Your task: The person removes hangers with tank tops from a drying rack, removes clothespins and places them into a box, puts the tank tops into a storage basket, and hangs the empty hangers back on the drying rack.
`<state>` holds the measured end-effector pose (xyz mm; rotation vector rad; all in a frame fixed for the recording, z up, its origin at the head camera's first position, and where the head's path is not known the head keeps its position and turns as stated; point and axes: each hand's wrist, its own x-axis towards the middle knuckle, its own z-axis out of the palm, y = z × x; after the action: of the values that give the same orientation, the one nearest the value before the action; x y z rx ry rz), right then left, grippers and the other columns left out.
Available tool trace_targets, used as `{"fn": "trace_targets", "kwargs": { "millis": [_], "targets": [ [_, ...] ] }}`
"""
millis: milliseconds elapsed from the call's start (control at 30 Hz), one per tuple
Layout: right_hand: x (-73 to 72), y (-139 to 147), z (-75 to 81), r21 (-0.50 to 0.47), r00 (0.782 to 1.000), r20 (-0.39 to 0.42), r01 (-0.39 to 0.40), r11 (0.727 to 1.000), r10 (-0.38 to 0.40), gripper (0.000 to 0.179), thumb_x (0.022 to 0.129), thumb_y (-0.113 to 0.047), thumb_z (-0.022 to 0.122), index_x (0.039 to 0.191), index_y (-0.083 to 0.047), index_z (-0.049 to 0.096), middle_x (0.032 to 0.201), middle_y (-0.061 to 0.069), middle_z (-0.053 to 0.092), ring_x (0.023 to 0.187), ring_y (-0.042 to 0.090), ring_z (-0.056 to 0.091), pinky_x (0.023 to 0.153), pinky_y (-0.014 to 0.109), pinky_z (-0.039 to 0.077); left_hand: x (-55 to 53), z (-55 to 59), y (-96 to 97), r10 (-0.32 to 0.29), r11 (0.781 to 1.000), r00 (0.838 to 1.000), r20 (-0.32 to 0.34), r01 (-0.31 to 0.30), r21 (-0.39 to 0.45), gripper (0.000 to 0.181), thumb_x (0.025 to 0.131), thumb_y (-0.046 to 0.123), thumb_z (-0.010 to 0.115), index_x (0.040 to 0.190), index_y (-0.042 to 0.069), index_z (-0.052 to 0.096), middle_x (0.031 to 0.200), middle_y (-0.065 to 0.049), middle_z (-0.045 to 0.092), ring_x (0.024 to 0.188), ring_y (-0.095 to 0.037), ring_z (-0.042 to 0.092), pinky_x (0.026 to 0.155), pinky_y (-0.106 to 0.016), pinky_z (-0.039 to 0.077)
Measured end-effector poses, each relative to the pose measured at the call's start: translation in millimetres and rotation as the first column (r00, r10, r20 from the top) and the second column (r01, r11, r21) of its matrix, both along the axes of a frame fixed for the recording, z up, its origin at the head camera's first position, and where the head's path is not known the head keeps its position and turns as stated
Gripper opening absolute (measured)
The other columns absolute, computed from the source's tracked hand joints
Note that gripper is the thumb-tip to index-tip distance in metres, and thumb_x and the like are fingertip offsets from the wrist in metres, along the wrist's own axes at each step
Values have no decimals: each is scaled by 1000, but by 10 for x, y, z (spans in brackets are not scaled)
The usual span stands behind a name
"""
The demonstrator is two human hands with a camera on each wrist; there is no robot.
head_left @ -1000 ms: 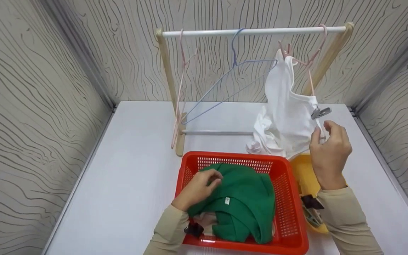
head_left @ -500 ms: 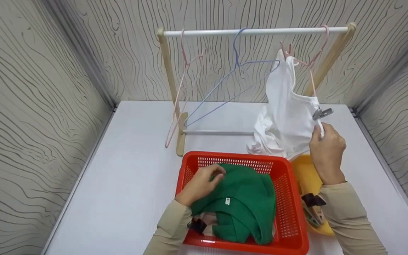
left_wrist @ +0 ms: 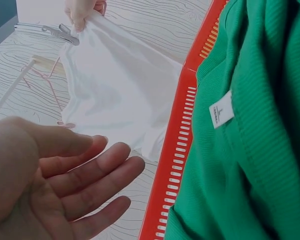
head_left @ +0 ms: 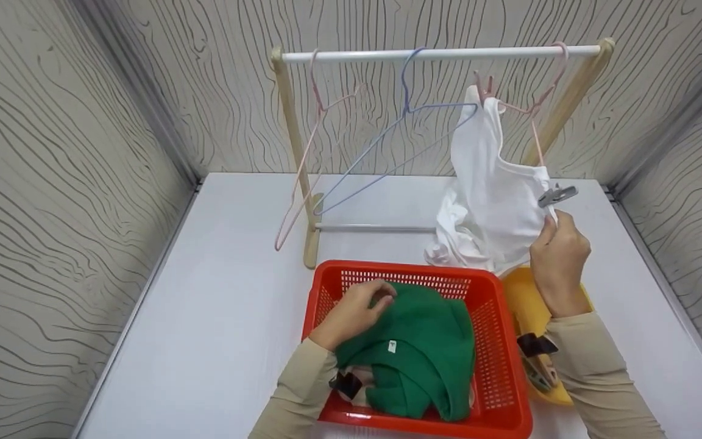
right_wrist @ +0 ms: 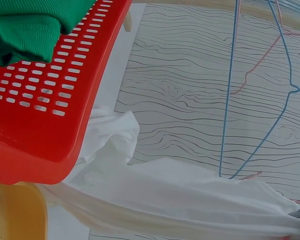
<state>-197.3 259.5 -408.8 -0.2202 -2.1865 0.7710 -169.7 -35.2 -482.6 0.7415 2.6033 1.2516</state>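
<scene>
A white sleeveless-looking top (head_left: 497, 183) hangs from a pink hanger (head_left: 534, 110) at the right of the rack. A pink clothespin (head_left: 484, 85) and a grey clip (head_left: 558, 195) grip its shoulders. Just below the grey clip, my right hand (head_left: 561, 262) pinches the top's edge; the left wrist view shows this pinch at the upper left. My left hand (head_left: 354, 311) hovers over the near-left part of the red basket (head_left: 512, 366), fingers loosely bent and holding nothing. Inside the basket lies a green ribbed garment (head_left: 424, 323) with a white label.
A wooden rack with a white rail (head_left: 357, 57) also carries a blue hanger (head_left: 409, 110) and another pink hanger (head_left: 320, 110), both bare. Partly under my right forearm is a yellow container (head_left: 524, 299) with clips (head_left: 540, 372) in it. Patterned walls surround the white table (head_left: 205, 305).
My right hand has moved in from beside the top and taken hold of its edge below the grey clip. The left hand has shifted slightly right. The left pink hanger has swung round.
</scene>
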Motion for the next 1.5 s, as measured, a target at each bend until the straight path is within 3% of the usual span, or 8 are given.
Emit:
{"fn": "trace_targets", "kwargs": {
  "millis": [267,600,767,933,1267,1500],
  "targets": [
    [31,-4,-19,-19,998,-57,24,1000,-25,29,98,-6,45,98,20,58,86,42,63,79,59,58,72,64,44,-10,4,51,0,1000,1000,-1,0,9,19,98,17,55,112,7,64,112,-7,70,100,-18,66,98,-30,53],
    [151,-29,105,-69,996,-87,32,997,-38,31,99,-7,45,101,20,59,88,41,64,79,56,60,72,62,46,-32,25,151,-25,999,1000,8,25,-20,20,99,18,53,114,9,63,112,-5,69,99,-13,64,97,-27,53],
    [198,-40,154,-78,994,-99,39,996,-47,30,98,-7,46,101,20,59,88,40,64,80,57,60,73,62,45,-84,36,251,-16,1000,1000,-20,16,2,20,99,15,52,113,6,63,113,-7,69,99,-16,64,95,-28,54],
    [214,-37,144,-80,993,-107,34,996,-43,30,98,-7,46,100,20,59,88,40,64,80,57,60,72,62,45,-220,40,403,38,998,999,-16,-37,56,19,98,12,53,112,3,63,112,-11,69,100,-19,65,94,-30,54],
    [248,-45,149,-72,992,-120,30,997,-38,29,97,-6,46,101,20,60,87,40,64,78,57,60,72,61,45,-625,9,687,152,971,984,91,-165,172,22,97,8,52,114,-1,61,115,-18,67,107,-26,65,97,-35,53],
    [253,-42,152,-72,993,-113,29,997,-37,30,97,-7,47,101,20,60,88,40,64,79,57,60,73,63,45,-830,-129,830,191,973,977,97,-201,113,23,96,7,50,114,-1,62,114,-17,66,106,-25,63,96,-32,52]
  ]
}}
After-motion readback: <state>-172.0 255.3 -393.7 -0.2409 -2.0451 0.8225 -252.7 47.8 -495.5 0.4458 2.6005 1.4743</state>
